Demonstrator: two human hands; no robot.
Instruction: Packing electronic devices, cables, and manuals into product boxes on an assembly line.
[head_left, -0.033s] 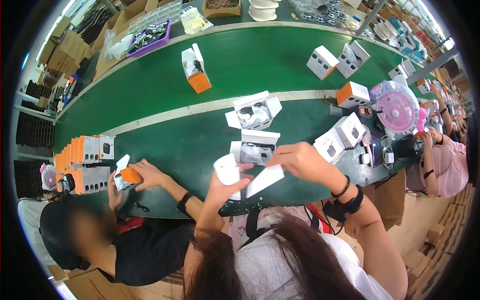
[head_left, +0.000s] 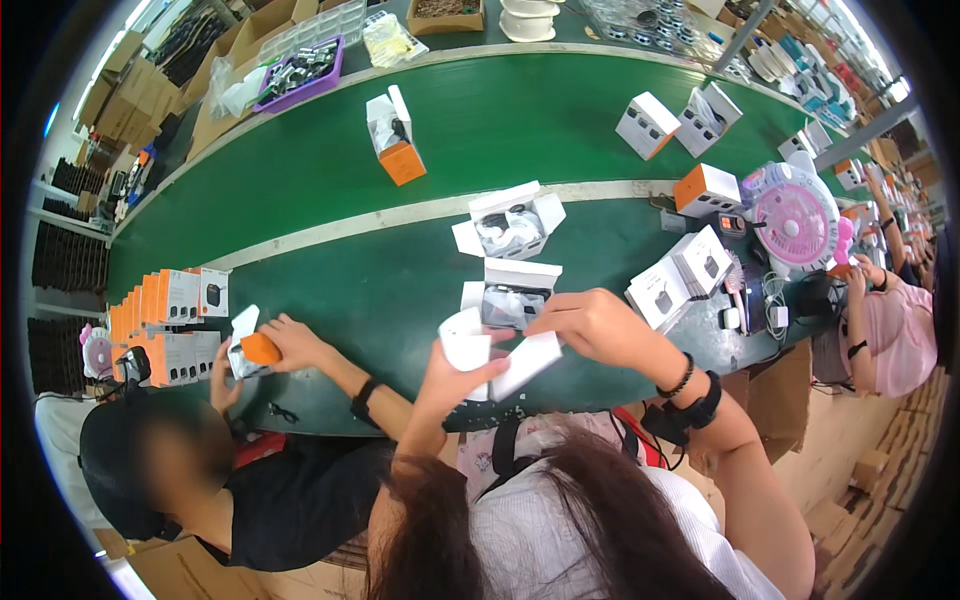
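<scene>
Curled white paper (head_left: 465,340) is gripped in my left hand (head_left: 449,378), its thumb pointing to the right. From the fingertips of my right hand (head_left: 594,325) extends a folded white leaflet (head_left: 527,364), its lower left end close to my left thumb. Just beyond both hands stands an open white box (head_left: 516,275) with a clear plastic bag and dark parts inside. Farther out, a second open box (head_left: 505,235) holds a bagged item and a dark cable. A pile of white booklets (head_left: 660,292) lies right of my right hand.
At left, a co-worker's hands (head_left: 288,343) hold a white and orange box, beside rows of closed boxes (head_left: 180,297). A green conveyor belt (head_left: 500,115) crosses beyond the table, carrying several boxes. A pink fan (head_left: 793,225) stands at right.
My right hand has shifted slightly left, and the leaflet in it has tilted and shows more of its face. My left hand has moved a little right with the curled paper.
</scene>
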